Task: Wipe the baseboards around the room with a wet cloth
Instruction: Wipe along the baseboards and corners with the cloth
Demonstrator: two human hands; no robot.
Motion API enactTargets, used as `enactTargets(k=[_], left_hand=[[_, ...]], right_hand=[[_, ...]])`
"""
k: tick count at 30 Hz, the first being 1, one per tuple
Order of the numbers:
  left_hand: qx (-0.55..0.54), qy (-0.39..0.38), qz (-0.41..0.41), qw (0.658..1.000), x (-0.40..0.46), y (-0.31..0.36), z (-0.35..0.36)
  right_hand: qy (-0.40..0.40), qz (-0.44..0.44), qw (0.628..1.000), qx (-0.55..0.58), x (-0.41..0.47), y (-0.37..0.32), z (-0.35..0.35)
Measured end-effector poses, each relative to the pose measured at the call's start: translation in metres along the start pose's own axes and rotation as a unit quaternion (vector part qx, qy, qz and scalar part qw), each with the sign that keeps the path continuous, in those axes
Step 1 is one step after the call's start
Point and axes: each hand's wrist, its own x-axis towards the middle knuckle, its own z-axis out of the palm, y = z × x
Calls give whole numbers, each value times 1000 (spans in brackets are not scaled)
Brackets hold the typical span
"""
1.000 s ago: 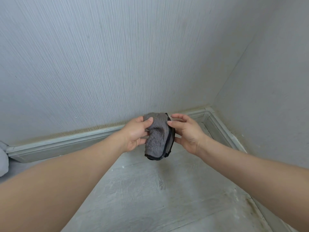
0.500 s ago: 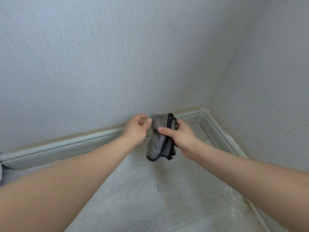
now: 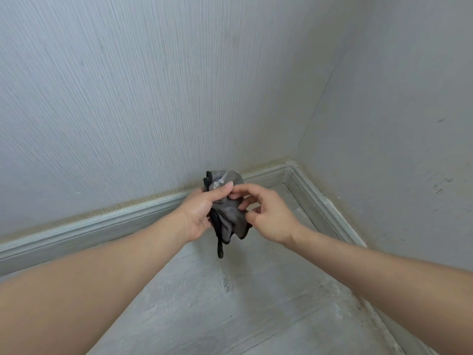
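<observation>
A: What occupies the left of the frame?
B: A pale, finely ribbed wall [image 3: 128,98] fills the upper left. Along its foot runs a grey moulded baseboard [image 3: 102,226], rising from the lower left toward the corner at centre right. A yellowish stain edges the wall just above it.

A: And the centre?
B: The left hand [image 3: 202,211], its forearm entering from the lower left, grips a crumpled grey cloth [image 3: 227,216] with black trim; the thumb presses across the cloth's front. The cloth is held in the air in front of the baseboard, just left of the corner, with a black edge hanging down below the hand.

A: What is the other hand doing?
B: The right hand [image 3: 268,216], just right of centre, has its fingers curled and its fingertips [image 3: 236,196] touching the cloth's right side, pinching at a fold.

A: And the right of the frame?
B: A second wall [image 3: 396,124] with faint scuffs, its own baseboard running to the lower right. A grey wood-grain floor [image 3: 230,303] spans the bottom.
</observation>
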Motion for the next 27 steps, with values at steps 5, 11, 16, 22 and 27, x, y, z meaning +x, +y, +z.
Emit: enactTargets(k=[5,11,16,22,27], left_hand=[[21,-11,-19,1000,5,-13,17],[31,-19,-66,997,2,-24,36],[56,3,-99,994,18,-19,51],[94,57,-59,992,31,0,77],[127,178,0,976,35,10,88]], right_hand=[[130,80,988,-39,-3,8,-13],[84,233,969,11,-21,36,-37],[25,232,959,158,-4,49,-49],[66,215,961,160,35,58,-51],[98,251,902,337,47,64,-40]])
